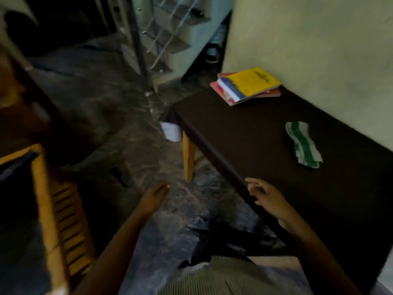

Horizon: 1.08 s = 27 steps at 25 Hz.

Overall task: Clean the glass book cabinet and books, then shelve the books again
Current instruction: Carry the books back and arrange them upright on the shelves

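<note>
Nearest the body, the right hand (266,198) hangs over the near long edge of the dark table (244,135), fingers slack and spread, grasping nothing; whether they touch the edge cannot be told. The left hand (154,198) is out over the floor (119,128), fingers straight and together, also empty. The likely next pick is the cloth (303,144), green-and-white, folded, lying flat on the table at about 1 o'clock from the right hand, its long axis running roughly 11 to 5 o'clock; the right hand is plainly the nearer, the left well apart from it. Farther on, at about 12 o'clock, the books (247,86) sit in a loose stack at the table's far end, yellow one on top, one corner just over the edge. The tabletop is smooth and dark (blur softens everything). A wooden chair (45,201) stands at 9 o'clock, a white cup (171,130) beside the far table corner, stairs (168,39) at 11 o'clock and a pale wall (319,50) along the table. No glass cabinet can be made out.
</note>
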### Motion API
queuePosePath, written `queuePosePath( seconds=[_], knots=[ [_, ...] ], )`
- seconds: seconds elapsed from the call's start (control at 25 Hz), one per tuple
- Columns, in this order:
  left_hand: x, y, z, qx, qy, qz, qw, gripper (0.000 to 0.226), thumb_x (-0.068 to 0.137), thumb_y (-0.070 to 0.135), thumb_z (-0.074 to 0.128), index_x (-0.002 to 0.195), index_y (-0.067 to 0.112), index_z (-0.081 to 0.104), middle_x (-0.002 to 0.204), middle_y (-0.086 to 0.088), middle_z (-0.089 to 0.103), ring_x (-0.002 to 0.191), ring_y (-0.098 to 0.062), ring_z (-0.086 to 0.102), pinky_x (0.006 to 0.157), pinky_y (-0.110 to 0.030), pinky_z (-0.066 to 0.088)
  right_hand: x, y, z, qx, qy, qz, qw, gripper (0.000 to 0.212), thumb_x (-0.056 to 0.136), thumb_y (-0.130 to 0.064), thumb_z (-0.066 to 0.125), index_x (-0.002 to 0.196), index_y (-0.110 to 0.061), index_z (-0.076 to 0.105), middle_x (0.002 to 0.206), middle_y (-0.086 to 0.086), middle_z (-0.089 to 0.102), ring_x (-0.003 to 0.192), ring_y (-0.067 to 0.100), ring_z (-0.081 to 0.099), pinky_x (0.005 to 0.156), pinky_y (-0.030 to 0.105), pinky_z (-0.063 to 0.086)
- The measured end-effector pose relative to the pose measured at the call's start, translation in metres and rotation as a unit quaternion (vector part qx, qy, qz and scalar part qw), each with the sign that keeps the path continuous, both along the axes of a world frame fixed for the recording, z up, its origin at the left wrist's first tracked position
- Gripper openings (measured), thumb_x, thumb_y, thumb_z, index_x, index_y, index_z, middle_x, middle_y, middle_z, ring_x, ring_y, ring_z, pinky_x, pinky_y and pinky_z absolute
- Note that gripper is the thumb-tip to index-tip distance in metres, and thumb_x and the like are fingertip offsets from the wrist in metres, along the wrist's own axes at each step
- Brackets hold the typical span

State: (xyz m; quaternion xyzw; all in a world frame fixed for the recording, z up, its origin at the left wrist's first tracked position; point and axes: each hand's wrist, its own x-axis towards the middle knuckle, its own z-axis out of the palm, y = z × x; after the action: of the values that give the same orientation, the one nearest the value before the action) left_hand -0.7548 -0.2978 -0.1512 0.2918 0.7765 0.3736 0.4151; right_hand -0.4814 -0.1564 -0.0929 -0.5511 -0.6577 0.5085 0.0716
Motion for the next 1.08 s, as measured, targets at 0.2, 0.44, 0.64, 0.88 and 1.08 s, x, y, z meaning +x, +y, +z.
queuePosePath(
  seconds=[0.2, 0.44, 0.64, 0.88, 1.08],
  knots=[
    [-0.041, 0.208, 0.036, 0.107, 0.060, -0.146, 0.982, 0.033, 0.094, 0.010, 0.052, 0.126, 0.003, 0.053, 0.114, -0.012, 0.059, 0.100, -0.014, 0.052, 0.080, -0.012, 0.041, -0.023, 0.078, -0.014, -0.024, 0.070, -0.163, 0.984, 0.026, 0.098, -0.019, 0.044, 0.121, -0.021, 0.056, 0.122, 0.007, 0.056, 0.107, 0.018, 0.055, 0.088, 0.032, 0.046],
    [-0.087, 0.347, 0.048, 0.070, 0.025, -0.152, 0.985, 0.036, 0.093, 0.013, 0.055, 0.128, 0.005, 0.051, 0.113, -0.012, 0.061, 0.104, -0.021, 0.057, 0.099, -0.037, 0.043, -0.117, 0.215, -0.007, -0.105, 0.223, -0.324, 0.913, 0.044, 0.093, -0.025, 0.052, 0.134, -0.013, 0.044, 0.119, 0.010, 0.057, 0.097, 0.016, 0.056, 0.072, 0.026, 0.046],
    [-0.130, 0.443, 0.061, 0.055, 0.002, -0.150, 0.987, 0.020, 0.097, 0.020, 0.047, 0.112, 0.013, 0.059, 0.109, -0.005, 0.061, 0.098, -0.020, 0.058, 0.087, -0.032, 0.045, -0.196, 0.314, -0.008, -0.131, 0.248, -0.510, 0.813, 0.075, 0.083, -0.043, 0.064, 0.142, -0.009, 0.031, 0.135, 0.014, 0.046, 0.116, 0.028, 0.048, 0.078, 0.036, 0.043],
    [-0.140, 0.555, 0.043, 0.071, 0.041, -0.296, 0.952, 0.029, 0.091, 0.027, 0.053, 0.110, 0.005, 0.060, 0.109, -0.009, 0.064, 0.096, -0.028, 0.061, 0.085, -0.037, 0.049, -0.224, 0.342, -0.032, -0.074, 0.084, -0.566, 0.816, 0.046, 0.079, -0.035, 0.072, 0.111, -0.005, 0.058, 0.096, 0.007, 0.062, 0.081, 0.021, 0.061, 0.073, 0.034, 0.055],
    [-0.144, 0.608, 0.034, -0.002, 0.104, -0.391, 0.914, 0.034, 0.097, 0.022, 0.044, 0.125, 0.007, 0.054, 0.125, -0.017, 0.057, 0.109, -0.033, 0.056, 0.094, -0.039, 0.046, -0.216, 0.316, -0.020, 0.000, 0.039, -0.659, 0.751, 0.032, 0.085, -0.026, 0.067, 0.111, -0.008, 0.066, 0.094, 0.008, 0.066, 0.079, 0.018, 0.061, 0.062, 0.025, 0.044]
  ],
)
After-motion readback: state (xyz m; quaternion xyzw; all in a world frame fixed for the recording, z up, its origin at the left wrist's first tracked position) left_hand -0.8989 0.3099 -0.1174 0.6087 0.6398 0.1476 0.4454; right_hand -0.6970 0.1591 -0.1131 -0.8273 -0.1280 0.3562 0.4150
